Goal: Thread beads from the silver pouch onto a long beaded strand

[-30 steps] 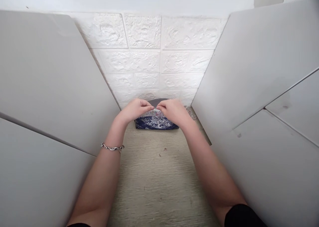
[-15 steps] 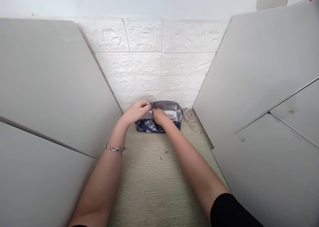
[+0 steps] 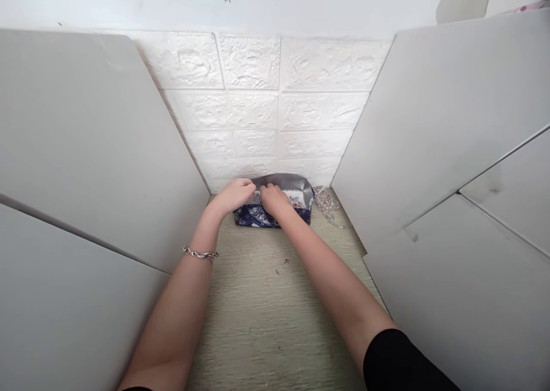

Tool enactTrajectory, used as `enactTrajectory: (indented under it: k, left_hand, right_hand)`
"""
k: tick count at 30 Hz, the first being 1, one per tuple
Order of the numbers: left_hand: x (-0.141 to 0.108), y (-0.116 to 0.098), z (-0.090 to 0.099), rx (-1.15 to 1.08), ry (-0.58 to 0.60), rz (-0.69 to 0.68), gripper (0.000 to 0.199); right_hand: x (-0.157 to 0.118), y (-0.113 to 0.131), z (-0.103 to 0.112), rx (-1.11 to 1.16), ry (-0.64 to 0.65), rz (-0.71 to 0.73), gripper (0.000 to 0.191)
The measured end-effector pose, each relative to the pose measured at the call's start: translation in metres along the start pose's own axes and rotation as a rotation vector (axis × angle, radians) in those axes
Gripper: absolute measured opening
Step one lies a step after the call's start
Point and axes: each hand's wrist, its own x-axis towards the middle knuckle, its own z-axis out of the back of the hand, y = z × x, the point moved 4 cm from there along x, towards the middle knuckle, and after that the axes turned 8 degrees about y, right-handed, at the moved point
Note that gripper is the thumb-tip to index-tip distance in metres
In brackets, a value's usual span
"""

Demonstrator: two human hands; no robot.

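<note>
The left hand [image 3: 234, 195] pinches one blue paisley pouch [image 3: 253, 216] at its rim, the right hand [image 3: 274, 199] curled over it — grip unclear — beside one bead strand [image 3: 326, 205].

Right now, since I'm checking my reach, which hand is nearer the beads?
The right hand is nearer, on the middle of the pouch, left of the beads. The left hand is farther, at the pouch's left end.

Head-worn camera looks forward and down.
</note>
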Motion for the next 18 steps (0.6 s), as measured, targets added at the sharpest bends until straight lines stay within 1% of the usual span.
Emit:
enactTrajectory:
  k: [3, 5, 9, 12, 16, 18]
  left_hand:
    - [0.001, 0.001, 0.001, 0.000, -0.010, -0.020, 0.013]
    - [0.002, 0.001, 0.001, -0.002, -0.008, -0.038, 0.013]
    - [0.004, 0.002, -0.001, -0.016, 0.003, -0.054, 0.012]
    - [0.002, 0.003, 0.000, -0.037, 0.018, -0.050, 0.012]
    - [-0.004, 0.005, 0.009, -0.095, 0.006, -0.025, 0.011]
    - [-0.006, 0.007, 0.013, -0.121, -0.003, -0.010, 0.011]
  right_hand:
    - [0.002, 0.008, -0.002, 0.018, 0.015, 0.091, 0.030]
    - [0.004, 0.010, -0.004, 0.034, 0.031, 0.113, 0.032]
    - [0.006, 0.011, -0.009, 0.031, 0.050, 0.133, 0.028]
    - [0.005, 0.013, -0.011, 0.023, 0.041, 0.140, 0.032]
    - [0.005, 0.016, -0.015, 0.029, 0.044, 0.154, 0.032]
    - [0.004, 0.016, -0.015, 0.032, 0.016, 0.157, 0.032]
